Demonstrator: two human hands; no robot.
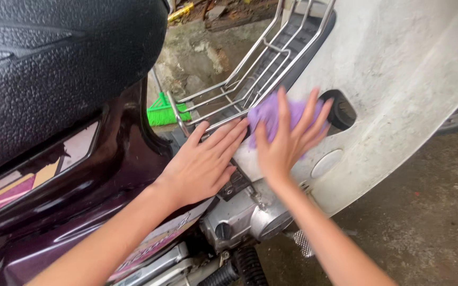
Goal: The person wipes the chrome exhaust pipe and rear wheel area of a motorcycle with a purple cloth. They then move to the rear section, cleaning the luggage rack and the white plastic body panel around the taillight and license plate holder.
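The purple cloth (274, 114) is lying flat against the grey-white leg shield (398, 69) of the motorbike, just left of the dark round opening (341, 111) in that shield. The right hand (288, 140) is pressing on the cloth with its fingers spread wide, so the cloth is showing between and above them. The left hand (203, 164) is resting open and flat, fingers together, just left of the cloth, where the shield is meeting the dark purple body panel (107, 175); its fingertips are nearly touching the cloth's edge. Above the cloth, a chrome wire rack (250, 79) is running up along the shield. Below it, the silver engine casing (250, 214) is sitting under both wrists. Far left of the cloth, the black textured seat (54, 63) is filling the corner. A green broom (163, 111) is lying on the concrete floor (430, 212) beyond the rack.
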